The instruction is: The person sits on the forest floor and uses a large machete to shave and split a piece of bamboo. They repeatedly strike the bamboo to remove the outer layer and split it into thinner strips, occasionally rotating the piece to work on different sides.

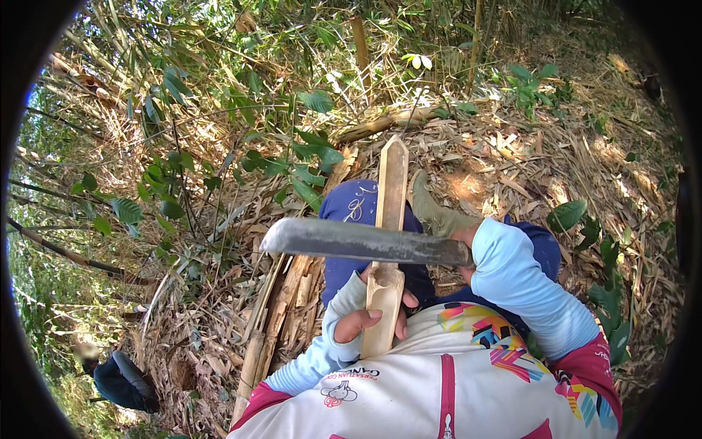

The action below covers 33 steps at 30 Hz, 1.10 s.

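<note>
A split length of bamboo (393, 183), cut to a point at its far end and showing a node partway along, stands up from my lap. My left hand (356, 325) is closed around its near part, thumb on one side and fingers on the other. Across the bamboo lies the broad blade of a machete (358, 240), its rounded tip out to the left. My right hand (466, 238) is closed at the blade's right end, where the handle is mostly hidden by hand and sleeve. Whether the blade touches the bamboo, I cannot tell.
My knees in dark blue trousers (347, 205) are under the work. Long split bamboo pieces (281, 307) lie left of me on dry leaf litter (512, 157). Leafy saplings (168, 175) and bamboo stems stand ahead and left. Another person in dark clothing (124, 380) is at the lower left.
</note>
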Tool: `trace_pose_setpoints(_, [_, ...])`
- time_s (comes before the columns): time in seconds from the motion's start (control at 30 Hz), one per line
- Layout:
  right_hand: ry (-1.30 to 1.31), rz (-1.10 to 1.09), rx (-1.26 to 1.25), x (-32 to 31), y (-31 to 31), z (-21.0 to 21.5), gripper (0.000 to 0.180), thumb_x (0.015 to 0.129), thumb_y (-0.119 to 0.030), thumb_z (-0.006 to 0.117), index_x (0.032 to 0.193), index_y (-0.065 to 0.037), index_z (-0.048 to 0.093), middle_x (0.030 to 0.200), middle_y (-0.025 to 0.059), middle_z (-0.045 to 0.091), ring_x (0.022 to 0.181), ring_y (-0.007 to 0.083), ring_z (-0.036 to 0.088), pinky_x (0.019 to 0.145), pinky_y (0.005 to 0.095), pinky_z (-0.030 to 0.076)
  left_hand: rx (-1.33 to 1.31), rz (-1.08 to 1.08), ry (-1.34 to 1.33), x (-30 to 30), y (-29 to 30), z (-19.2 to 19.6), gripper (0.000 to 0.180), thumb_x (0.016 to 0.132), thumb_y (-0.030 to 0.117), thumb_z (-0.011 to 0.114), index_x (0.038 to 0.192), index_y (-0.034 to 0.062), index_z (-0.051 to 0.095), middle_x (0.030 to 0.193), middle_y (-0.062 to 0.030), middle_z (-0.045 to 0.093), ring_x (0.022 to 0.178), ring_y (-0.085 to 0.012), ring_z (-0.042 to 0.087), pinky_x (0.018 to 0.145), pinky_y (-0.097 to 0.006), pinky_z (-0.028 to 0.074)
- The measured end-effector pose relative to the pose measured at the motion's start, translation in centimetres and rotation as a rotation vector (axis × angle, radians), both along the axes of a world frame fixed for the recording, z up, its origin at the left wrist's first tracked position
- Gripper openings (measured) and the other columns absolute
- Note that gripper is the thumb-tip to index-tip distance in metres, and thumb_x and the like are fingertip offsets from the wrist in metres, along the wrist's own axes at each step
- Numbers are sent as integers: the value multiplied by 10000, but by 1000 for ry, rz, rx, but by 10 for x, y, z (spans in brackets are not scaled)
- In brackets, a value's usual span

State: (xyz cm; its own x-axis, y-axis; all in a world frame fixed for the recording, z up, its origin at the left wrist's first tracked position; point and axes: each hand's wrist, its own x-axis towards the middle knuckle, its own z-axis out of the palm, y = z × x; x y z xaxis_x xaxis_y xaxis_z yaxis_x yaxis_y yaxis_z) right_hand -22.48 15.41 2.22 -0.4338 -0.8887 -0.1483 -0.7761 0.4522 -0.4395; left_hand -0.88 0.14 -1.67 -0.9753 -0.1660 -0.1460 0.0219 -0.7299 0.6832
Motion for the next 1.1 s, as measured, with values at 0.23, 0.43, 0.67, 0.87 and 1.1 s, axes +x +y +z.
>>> trace_pose_setpoints(0.23, [98,157,277,16,-20,25,344,783,-293,663,1096,-153,634,856,134,676,846,347,671,727,470,500,-5,-13,-8,5,-2,-7,555,767,189,617,1229,-80,467,1085,-210,584,785,-265,638,719,-366,537])
trace_pose_setpoints(0.43, [219,136,229,11,-26,11,291,786,-269,643,1055,-158,644,840,130,676,840,341,675,725,483,495,-21,-52,-3,9,-3,-11,531,764,189,615,1208,-63,469,1037,-177,576,739,-235,604,666,-347,510])
trace_pose_setpoints(0.67, [255,72,350,-5,-50,23,294,763,-194,645,1055,-169,660,927,104,703,907,323,682,777,443,522,106,-27,43,15,0,-18,619,779,111,567,1345,28,330,1049,-204,541,712,-241,575,641,-356,489])
trace_pose_setpoints(0.87, [279,47,378,-16,-63,32,369,766,-266,693,1115,-163,637,960,124,695,918,320,667,804,409,530,191,58,41,20,3,-24,636,784,54,539,1372,30,299,1045,-222,543,709,-259,575,638,-367,491])
trace_pose_setpoints(1.1, [209,-177,344,-71,-101,32,354,771,-198,706,1107,-146,609,958,95,676,870,270,648,754,379,543,158,54,54,22,2,-26,659,790,53,556,1390,37,283,1035,-224,549,702,-257,579,640,-373,496])
